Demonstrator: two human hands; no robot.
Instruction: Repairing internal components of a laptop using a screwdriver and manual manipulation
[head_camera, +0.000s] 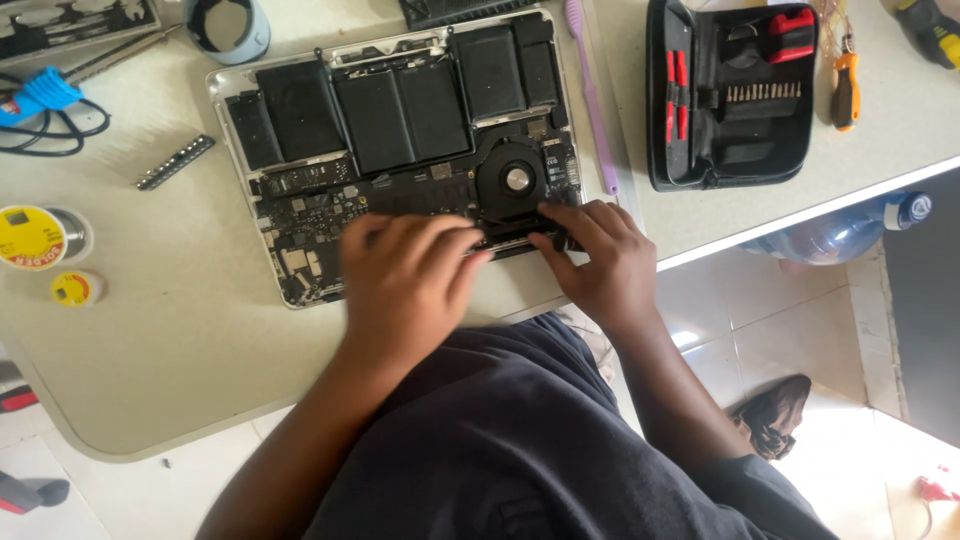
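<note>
An opened silver laptop (232, 86) lies bottom-up on the table, showing black battery cells (400, 110), a round fan (515, 179) and a circuit board (310, 205). My left hand (405, 280) rests palm-down over the laptop's near edge, fingers pointing right and slightly blurred. My right hand (600, 255) sits at the near right corner, its fingertips pinching a small black part beside the fan. I cannot tell what, if anything, lies under the left hand.
A pink plastic pry tool (592, 100) lies right of the laptop. An open black toolkit case (730, 95) with red tools and bits stands further right, beside an orange screwdriver (846, 92). Solder spools (35, 237), a bit strip (176, 162), blue cable (40, 95) at left. Table edge (800, 215) near right.
</note>
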